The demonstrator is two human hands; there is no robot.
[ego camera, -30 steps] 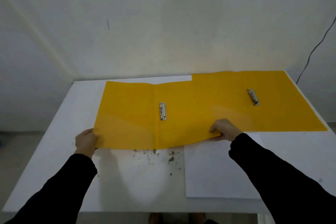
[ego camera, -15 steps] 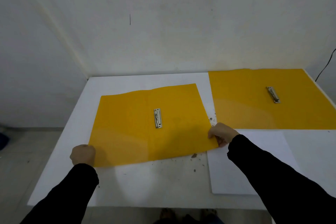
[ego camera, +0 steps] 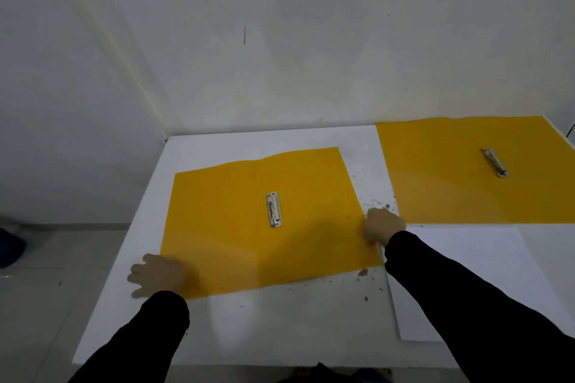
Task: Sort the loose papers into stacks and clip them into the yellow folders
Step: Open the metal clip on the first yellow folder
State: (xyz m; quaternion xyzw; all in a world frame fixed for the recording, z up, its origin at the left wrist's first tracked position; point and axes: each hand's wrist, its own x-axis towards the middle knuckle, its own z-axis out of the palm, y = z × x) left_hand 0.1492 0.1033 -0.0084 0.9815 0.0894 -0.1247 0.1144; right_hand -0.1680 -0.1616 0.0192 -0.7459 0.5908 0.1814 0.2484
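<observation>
1 open yellow plastic folder (ego camera: 217, 227) lies flat on the white table (ego camera: 280, 320), steel spring clip (ego camera: 274, 210) upward, apparently squared to receive papers. Left hand (ego camera: 158, 274): grip slack, fingers spread on the near-left corner. Right hand (ego camera: 384, 225) meets the right edge; whether its grip pinches cannot be told. Loose white sheets (ego camera: 466, 258) lie rightward, unclipped. Clip lettering illegible.

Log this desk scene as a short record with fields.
Near folder: open, yellow, flat on white table, metal clip at spine
Far folder: open, right rear, own clip
Papers: white stack, right front, unclipped
Left hand: fingers spread, at near folder's front-left corner
Right hand: at its right edge, grip unclear
Debris: dark crumbs around that edge
</observation>
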